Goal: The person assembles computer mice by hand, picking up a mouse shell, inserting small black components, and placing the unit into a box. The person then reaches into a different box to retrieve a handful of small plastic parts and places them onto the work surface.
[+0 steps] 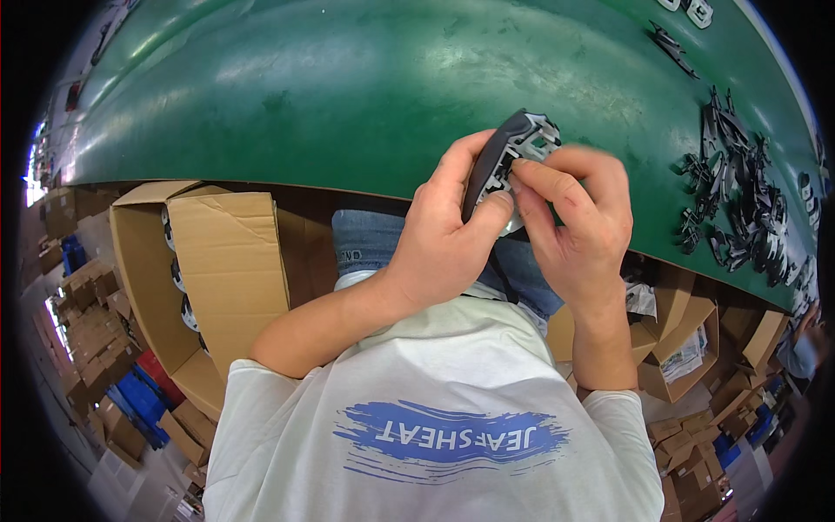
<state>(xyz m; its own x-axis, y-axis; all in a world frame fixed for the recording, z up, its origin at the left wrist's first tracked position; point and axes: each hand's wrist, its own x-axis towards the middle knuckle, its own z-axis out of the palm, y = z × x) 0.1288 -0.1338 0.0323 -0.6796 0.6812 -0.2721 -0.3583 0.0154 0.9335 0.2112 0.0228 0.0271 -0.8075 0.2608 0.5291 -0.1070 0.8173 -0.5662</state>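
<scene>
Left hand (448,228) clasps the casing (490,163); right hand (581,213) at its open side, can't tell if gripping. Best: brace firmly, press squarely, gently.

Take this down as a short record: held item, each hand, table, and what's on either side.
Held item: curved piece, dark outside, pale inside
Left hand: grips the piece
Right hand: at the piece's inner side; whether it pinches anything is unclear
Table: green
Left side: open cardboard box
Right side: heap of black parts on the table
</scene>
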